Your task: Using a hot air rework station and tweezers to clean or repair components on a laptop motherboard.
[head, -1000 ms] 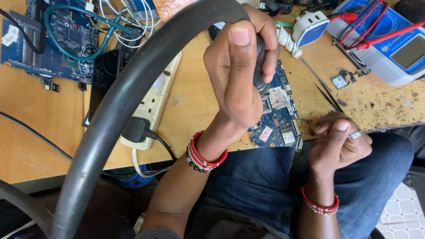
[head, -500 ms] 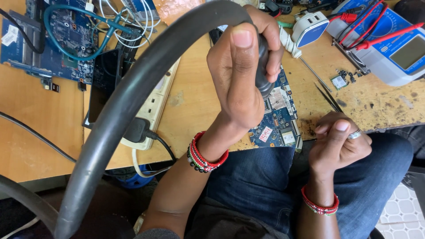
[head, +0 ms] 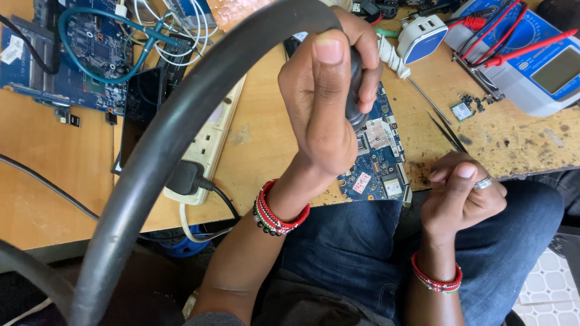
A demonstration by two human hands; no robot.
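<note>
Gripping a thick black rubber hose in your closed left hand, blue circuit board just beneath that grip, your right hand fisted, holding nothing visible.

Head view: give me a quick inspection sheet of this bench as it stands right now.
Surface: wooden bench, scuffed and stained on the right.
Job's things: thick black hose arching toward the camera; blue circuit board under it at the bench edge.
Clutter: second circuit board, multimeter, white charger, tweezers, small green chip.
Grippers: left hand clasps the hose's handle end above the board; right hand closed in a loose fist at the lap.
Cables: white power strip with black plug; teal and white wires top left.
Surroundings: tiled floor lower right.
</note>
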